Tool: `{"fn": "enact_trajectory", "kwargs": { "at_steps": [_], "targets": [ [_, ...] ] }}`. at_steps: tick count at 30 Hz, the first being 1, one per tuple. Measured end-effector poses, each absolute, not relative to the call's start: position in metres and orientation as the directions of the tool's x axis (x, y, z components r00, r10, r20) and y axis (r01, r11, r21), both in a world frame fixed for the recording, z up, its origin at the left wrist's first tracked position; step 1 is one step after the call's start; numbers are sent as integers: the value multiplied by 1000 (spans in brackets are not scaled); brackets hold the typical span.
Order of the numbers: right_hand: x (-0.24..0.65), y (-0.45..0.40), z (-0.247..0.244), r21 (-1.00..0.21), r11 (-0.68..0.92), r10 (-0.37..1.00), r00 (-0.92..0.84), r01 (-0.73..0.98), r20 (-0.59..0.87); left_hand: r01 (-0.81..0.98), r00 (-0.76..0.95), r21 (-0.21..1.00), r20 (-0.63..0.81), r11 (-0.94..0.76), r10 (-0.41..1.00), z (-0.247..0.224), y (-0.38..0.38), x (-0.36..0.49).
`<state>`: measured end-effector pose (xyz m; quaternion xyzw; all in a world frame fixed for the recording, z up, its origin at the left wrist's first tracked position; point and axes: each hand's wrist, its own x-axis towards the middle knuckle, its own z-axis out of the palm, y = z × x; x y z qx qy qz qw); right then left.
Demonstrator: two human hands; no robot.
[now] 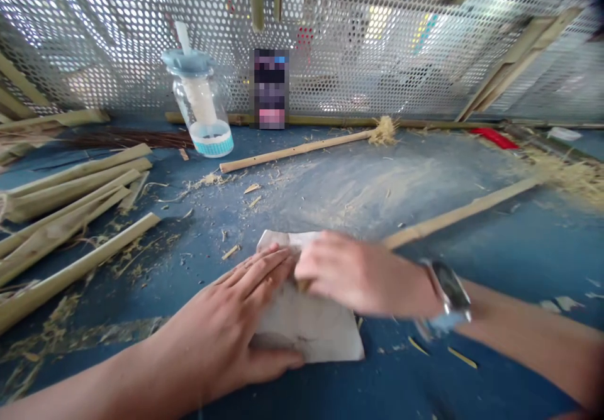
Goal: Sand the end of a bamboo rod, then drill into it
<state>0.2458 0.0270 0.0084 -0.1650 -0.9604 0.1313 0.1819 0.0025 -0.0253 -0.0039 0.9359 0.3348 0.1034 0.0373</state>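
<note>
A whitish, slightly creased sheet [311,329], paper or sandpaper, lies on the blue table [198,244] in front of me. My left hand [250,300] rests on its left side with fingers stretched out. Curled and somewhat blurred, my right hand [352,275] presses on the sheet's upper part. A small brownish bit shows under its fingers, too hidden to name. Behind the right hand a bamboo stick [467,209] runs back to the right. A watch [450,288] is on my right wrist.
Split bamboo pieces [75,184] lie at left. Behind them stand a bottle [205,105] with a straw and a phone [270,90] against a perforated metal screen [330,43]. A bamboo stick with a frayed end [302,149], shavings [570,178] and a red object [494,138] lie farther back.
</note>
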Motion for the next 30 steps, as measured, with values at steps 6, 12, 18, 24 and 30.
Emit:
{"fn": "enact_trajectory", "kwargs": {
  "at_steps": [6,12,18,24,30],
  "targets": [
    [246,27,9,-348,876,442,-846,335,298,619,750,164,166,-768,640,-5,-24,5],
    [241,19,8,-296,889,436,-842,349,317,636,737,202,127,-745,664,-3,-23,6],
    [291,77,3,-162,813,582,-769,560,263,678,716,104,127,-727,686,3,-26,6],
    [304,84,11,-233,707,703,-626,668,338,767,634,-31,186,-640,751,13,-32,5],
    [298,76,15,-227,720,680,-600,656,422,685,698,12,274,-728,661,15,-20,-3]
  ]
}}
